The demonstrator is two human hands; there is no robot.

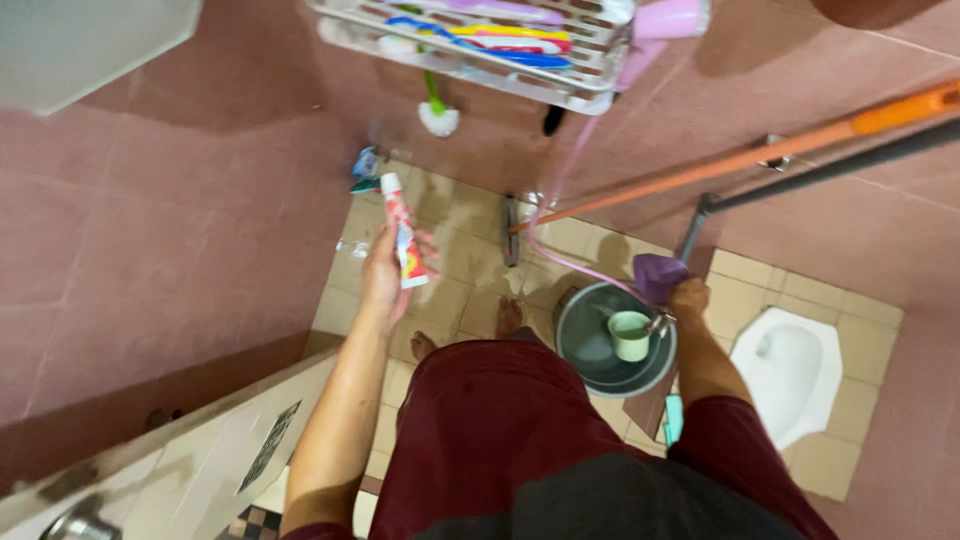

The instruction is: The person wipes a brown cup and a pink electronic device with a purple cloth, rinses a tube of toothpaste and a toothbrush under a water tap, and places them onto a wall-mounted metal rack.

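My left hand (383, 275) is raised in front of the pink tiled wall and holds a toothpaste tube (402, 232), white and red, with its cap end pointing up. My right hand (686, 298) hangs lower at the right and grips a purple cloth-like thing (658, 273) just above a grey bucket (600, 350). A pale green cup (630, 335) sits inside the bucket. A thin pink hose (560, 200) runs from the wall rack down to my right hand.
A white wire rack (500, 50) with toothbrushes hangs on the wall above. An orange pole (740, 158) and a dark pole (820, 170) lean across the right. A white squat toilet (790, 365) lies at the right, and a white counter edge (200, 450) at lower left.
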